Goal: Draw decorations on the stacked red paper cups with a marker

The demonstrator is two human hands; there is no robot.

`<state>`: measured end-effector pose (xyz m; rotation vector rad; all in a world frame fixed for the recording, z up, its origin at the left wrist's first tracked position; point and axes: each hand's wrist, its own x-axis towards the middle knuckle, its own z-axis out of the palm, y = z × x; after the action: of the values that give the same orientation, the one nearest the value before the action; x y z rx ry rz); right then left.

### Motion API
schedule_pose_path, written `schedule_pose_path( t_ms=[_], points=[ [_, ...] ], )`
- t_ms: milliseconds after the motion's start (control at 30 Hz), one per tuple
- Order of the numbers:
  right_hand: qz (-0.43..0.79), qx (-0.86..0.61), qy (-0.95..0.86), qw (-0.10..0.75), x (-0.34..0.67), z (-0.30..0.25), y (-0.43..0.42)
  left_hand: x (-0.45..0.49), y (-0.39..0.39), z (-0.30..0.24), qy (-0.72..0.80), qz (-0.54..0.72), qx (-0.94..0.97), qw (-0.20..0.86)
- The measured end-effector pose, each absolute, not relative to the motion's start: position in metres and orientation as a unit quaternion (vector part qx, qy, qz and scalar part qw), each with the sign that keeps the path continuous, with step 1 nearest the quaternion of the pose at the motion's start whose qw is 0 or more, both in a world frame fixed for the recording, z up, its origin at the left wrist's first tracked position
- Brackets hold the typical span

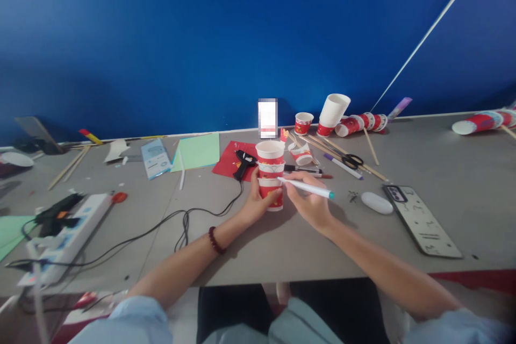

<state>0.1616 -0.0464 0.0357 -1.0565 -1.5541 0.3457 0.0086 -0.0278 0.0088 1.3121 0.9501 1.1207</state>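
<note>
A stack of red and white paper cups (pixel 270 172) stands upright on the grey table (pixel 242 247) in front of me. My left hand (pixel 255 201) is wrapped round the lower part of the stack. My right hand (pixel 309 201) grips a white marker with a teal end (pixel 307 187), and its tip touches the side of the cup stack. A dark bead bracelet (pixel 215 240) sits on my left wrist.
A black glue gun (pixel 244 163) lies on red paper (pixel 229 161) behind the cups, its cable running left to a white power strip (pixel 68 236). More cups (pixel 334 113), wooden sticks, scissors (pixel 351 160), markers, a white oval object (pixel 376 202) and a phone (pixel 421 220) lie to the right.
</note>
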Motion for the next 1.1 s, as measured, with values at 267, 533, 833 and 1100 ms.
schedule_pose_path(
  t_ms=[267,533,833,1100],
  points=[
    [0.141,-0.45,-0.668,0.576,0.1615,0.0368,-0.0463,0.0087,-0.0278,0.0089,0.393,0.477,0.557,0.554],
    [0.145,-0.467,-0.658,0.573,0.161,0.0349,-0.047,0.0078,-0.0275,0.0069,0.404,0.466,0.567,0.546],
    [0.153,-0.463,-0.656,0.576,0.1605,0.0346,-0.0466,0.0087,-0.027,0.0068,0.386,0.467,0.562,0.563],
    [0.151,-0.453,-0.662,0.578,0.1623,0.035,-0.0462,0.0086,-0.0272,0.0084,0.397,0.465,0.566,0.552]
  ],
)
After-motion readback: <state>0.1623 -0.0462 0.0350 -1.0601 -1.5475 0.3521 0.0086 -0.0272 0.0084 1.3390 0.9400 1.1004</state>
